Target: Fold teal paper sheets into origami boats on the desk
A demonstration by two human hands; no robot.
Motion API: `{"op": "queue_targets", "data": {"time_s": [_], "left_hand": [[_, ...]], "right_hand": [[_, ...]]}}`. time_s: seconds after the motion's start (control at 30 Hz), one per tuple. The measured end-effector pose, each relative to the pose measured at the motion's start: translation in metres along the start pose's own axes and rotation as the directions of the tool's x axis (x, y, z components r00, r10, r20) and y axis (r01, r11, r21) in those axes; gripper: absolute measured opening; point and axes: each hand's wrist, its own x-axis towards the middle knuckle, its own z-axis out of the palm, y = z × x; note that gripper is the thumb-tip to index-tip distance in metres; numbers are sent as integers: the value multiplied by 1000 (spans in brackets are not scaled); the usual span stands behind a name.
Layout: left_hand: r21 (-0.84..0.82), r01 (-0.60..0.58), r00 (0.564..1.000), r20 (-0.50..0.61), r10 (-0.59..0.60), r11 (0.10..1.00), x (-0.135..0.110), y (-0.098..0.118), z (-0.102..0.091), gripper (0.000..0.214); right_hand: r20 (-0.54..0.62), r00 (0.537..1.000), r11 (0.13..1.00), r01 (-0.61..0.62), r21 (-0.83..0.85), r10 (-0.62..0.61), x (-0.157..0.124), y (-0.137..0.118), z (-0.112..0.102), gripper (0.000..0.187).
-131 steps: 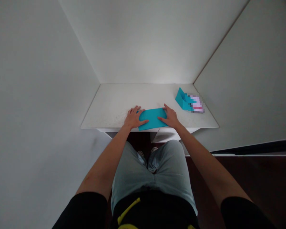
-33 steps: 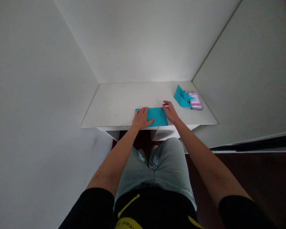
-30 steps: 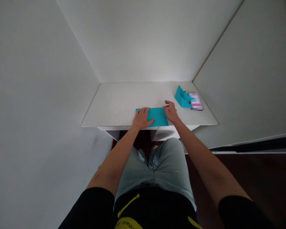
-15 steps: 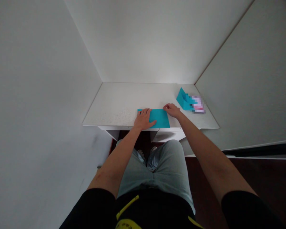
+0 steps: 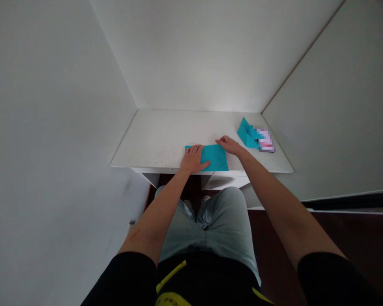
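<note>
A folded turquoise paper sheet [image 5: 214, 155] lies flat near the front edge of a white desk [image 5: 159, 138]. My left hand [image 5: 194, 158] rests flat on the sheet's left half with its fingers spread. At the sheet's far right corner sits my right hand [image 5: 230, 144], fingers curled together at the paper's edge; whether it pinches the corner is not clear.
A folded turquoise paper shape [image 5: 247, 133] stands at the desk's back right beside a blurred pink-and-white item [image 5: 265, 140]. White walls close in the desk at left, back and right. My knees in light trousers [image 5: 210, 221] are below the desk edge, over dark flooring.
My right hand has slid from the sheet's right edge up to its far right corner. The left hand stays pressed on the left half. The camera shifted slightly.
</note>
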Motion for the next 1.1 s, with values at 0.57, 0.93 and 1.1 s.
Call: {"op": "queue_targets", "data": {"time_s": [0.57, 0.93, 1.1], "left_hand": [[14, -57, 998, 31, 57, 998, -2, 1, 1, 74], [33, -97, 994, 52, 95, 995, -3, -1, 2, 88], [28, -87, 995, 58, 85, 996, -3, 1, 1, 89]], "right_hand": [[52, 826, 825, 563, -44, -561, -90, 13, 38, 46], [52, 869, 811, 479, -335, -491, -84, -7, 49, 52], [56, 855, 796, 501, -339, -515, -107, 11, 37, 51]]}}
